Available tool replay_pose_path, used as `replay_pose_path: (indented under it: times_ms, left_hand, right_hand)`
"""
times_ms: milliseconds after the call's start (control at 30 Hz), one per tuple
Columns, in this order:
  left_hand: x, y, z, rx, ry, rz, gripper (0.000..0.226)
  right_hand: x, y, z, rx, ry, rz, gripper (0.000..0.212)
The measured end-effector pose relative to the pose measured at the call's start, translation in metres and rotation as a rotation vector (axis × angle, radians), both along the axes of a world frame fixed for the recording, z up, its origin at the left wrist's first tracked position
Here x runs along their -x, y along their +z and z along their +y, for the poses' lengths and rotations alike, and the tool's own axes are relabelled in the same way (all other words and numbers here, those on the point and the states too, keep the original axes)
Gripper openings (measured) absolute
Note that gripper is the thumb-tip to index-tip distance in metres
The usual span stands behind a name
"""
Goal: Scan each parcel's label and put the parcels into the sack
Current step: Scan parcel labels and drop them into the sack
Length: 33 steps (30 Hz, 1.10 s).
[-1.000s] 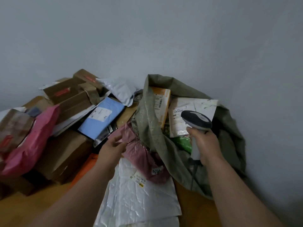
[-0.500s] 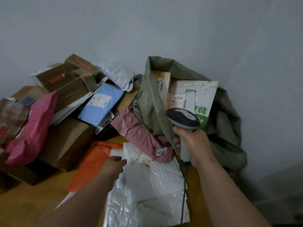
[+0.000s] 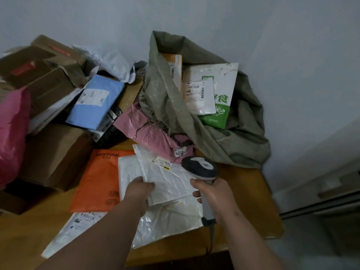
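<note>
Hands near: left hand (image 3: 138, 193) pinches white mailer (image 3: 167, 180) on table (image 3: 243, 184); right hand (image 3: 214, 193) grips scanner (image 3: 200, 168) just beside it. Beyond, pink parcel (image 3: 152, 137) touching sack (image 3: 233, 141). Sack open, parcels inside. Boxes (image 3: 54, 152) far left.

I think this is a small parcel sorting point, maybe a back room of a courier station. On the wooden table (image 3: 243, 184) I see a heap of brown cardboard boxes (image 3: 54, 152) and plastic mailer bags in pink, blue, orange and white, most with printed barcode labels. A grey-green woven sack (image 3: 229, 141) stands open in the corner, with labelled parcels inside it. My right hand (image 3: 216, 197) holds a corded barcode scanner (image 3: 200, 168). The walls (image 3: 292, 55) are plain and pale, without any decoration, so it does not look like a home.
</note>
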<state>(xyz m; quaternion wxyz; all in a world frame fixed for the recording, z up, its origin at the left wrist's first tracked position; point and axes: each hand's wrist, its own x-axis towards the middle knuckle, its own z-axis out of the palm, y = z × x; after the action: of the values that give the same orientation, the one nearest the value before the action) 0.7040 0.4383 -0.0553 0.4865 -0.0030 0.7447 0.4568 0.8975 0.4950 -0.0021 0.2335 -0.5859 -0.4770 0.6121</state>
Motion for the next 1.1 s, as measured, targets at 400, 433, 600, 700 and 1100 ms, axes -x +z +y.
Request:
replay_pose_path:
  times_ms: [400,433,600,700,1100]
  left_hand:
    - [0.025,0.051,-0.071,-0.343,0.224,-0.202,0.032]
    - [0.025,0.055,-0.077,-0.381,0.227,-0.21,0.039]
    - [0.021,0.065,-0.104,-0.495,0.23,-0.27,0.055]
    - [0.025,0.07,-0.116,-0.53,0.242,-0.341,0.055]
    - [0.058,0.106,-0.157,-0.669,0.129,-0.506,0.048]
  right_hand:
    - [0.023,0.009,0.009,0.008,0.186,0.055,0.021]
    - [0.024,0.009,0.008,0.005,0.193,0.062,0.021]
    - [0.025,0.009,0.002,0.039,0.156,0.09,0.027]
    - [0.024,0.012,-0.002,0.075,0.141,0.092,0.028]
    - [0.05,0.026,-0.057,0.184,0.055,0.3,0.006]
